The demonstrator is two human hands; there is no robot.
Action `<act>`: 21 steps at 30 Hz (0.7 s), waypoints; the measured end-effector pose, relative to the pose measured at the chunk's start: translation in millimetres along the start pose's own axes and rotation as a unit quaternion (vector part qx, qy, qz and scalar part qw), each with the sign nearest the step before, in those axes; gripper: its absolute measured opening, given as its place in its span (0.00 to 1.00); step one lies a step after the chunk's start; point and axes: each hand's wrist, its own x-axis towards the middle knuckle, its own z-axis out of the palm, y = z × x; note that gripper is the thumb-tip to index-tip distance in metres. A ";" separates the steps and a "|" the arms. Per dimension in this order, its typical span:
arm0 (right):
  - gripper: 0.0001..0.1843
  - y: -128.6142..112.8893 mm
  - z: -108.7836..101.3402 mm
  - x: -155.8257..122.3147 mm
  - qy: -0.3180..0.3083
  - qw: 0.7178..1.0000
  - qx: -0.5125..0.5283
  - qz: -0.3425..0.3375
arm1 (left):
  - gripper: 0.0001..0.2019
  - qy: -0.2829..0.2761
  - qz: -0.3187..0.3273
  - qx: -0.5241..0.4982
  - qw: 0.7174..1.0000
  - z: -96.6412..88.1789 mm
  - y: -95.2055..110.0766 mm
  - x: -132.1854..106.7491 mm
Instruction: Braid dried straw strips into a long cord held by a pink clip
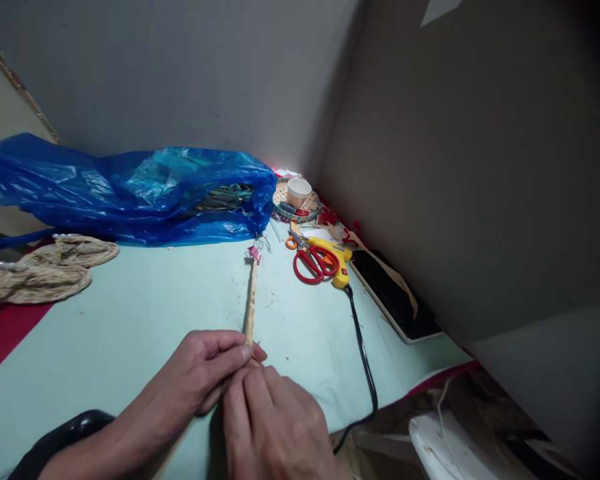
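Observation:
A long woven straw strip (251, 300) lies on the pale green table cover (145, 313), running away from me, with a pink binder clip (255, 253) at its far end. My left hand (205, 373) pinches the strip's near end between thumb and fingers. My right hand (275, 420) is closed just below it, its fingertips pressed against the same end of the strip. What lies under the fingers is hidden.
A blue plastic bag (130, 193) with green material inside lies at the back. Woven straw pieces (45, 270) sit at left. Red scissors (313, 263), a yellow glue gun (333, 257) with black cord (363, 353), a white cup (299, 192) and a dark tablet (395, 293) stand at right by grey walls.

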 end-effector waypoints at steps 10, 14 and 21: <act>0.13 69.6 -68.3 33.9 -0.165 0.952 0.194 0.170 | 0.14 -0.031 -0.005 0.003 1.000 -0.3 7.5 -1.8; 0.12 95.1 -62.2 70.4 -0.209 0.961 0.113 0.140 | 0.13 -0.007 -0.021 -0.015 1.000 -1.2 1.8 1.1; 0.13 124.4 -14.9 153.0 -0.199 0.959 0.115 0.166 | 0.18 0.004 -0.031 -0.003 0.999 -3.7 -7.4 5.1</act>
